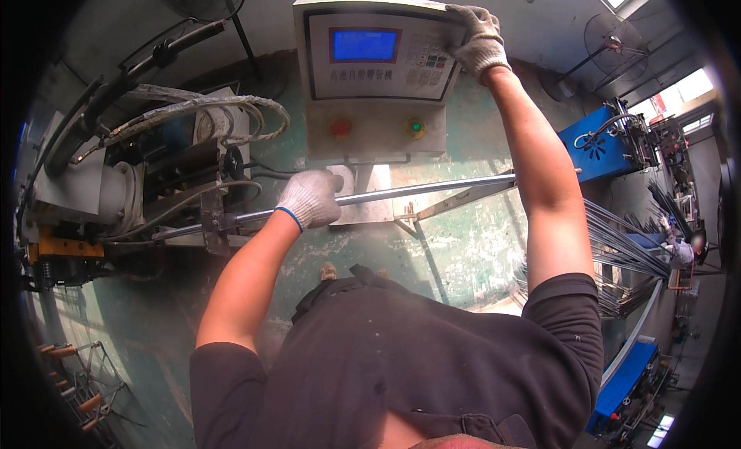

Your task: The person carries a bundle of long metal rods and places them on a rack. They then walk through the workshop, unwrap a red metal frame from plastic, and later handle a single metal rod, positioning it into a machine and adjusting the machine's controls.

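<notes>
My left hand, in a white knit glove with a blue cuff edge, is closed round a long, shiny metal tube. The tube lies nearly level across the view, its left end at a clamp-like part of a machine. My right hand, also gloved, grips the upper right corner of a pale control box. Its fingers lie over the top edge and its thumb is at the keypad. A blue screen is lit on the panel. Below are a red button and a green button.
Hoses loop over the machine at left. A blue machine stands past my right arm, near a bundle of metal rods and another person. A standing fan is at far right; a rack is at lower left.
</notes>
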A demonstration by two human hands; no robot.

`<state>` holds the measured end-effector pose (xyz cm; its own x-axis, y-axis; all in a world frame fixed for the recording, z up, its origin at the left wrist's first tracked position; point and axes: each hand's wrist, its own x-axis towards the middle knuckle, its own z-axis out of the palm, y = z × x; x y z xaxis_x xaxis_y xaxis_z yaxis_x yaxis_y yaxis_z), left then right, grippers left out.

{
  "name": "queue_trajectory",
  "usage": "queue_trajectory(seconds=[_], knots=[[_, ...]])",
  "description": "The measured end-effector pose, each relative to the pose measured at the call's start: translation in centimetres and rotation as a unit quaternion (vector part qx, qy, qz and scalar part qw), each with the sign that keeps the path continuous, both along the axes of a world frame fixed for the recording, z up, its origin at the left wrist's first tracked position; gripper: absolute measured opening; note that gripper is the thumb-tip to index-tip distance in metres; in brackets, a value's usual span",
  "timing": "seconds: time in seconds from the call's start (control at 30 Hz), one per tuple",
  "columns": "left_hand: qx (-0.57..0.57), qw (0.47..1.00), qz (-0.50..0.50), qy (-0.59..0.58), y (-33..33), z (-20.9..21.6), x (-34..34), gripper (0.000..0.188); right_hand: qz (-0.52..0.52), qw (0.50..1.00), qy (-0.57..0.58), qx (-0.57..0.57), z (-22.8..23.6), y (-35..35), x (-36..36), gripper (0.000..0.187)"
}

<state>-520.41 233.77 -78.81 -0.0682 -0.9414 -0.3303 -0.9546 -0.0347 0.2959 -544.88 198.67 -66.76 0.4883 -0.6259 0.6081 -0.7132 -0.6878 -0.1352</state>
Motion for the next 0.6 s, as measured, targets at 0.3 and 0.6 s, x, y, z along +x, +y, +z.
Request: queue_trajectory(seconds=[0.3, 0.6], knots=[[0.015, 1.0, -0.012, -0.001, -0.5, -0.7, 0.2, 0.032, -0.042, 0.989, 0.123, -0.066, 0.0, 1.7, 1.8, 0.106], [0.047, 0.999, -0.012, -0.001, -0.7, -0.6, 0.2, 0.039, -0.086, 0.992, 0.083, -0.047, -1.6, 3.3, 3.8, 0.123]])
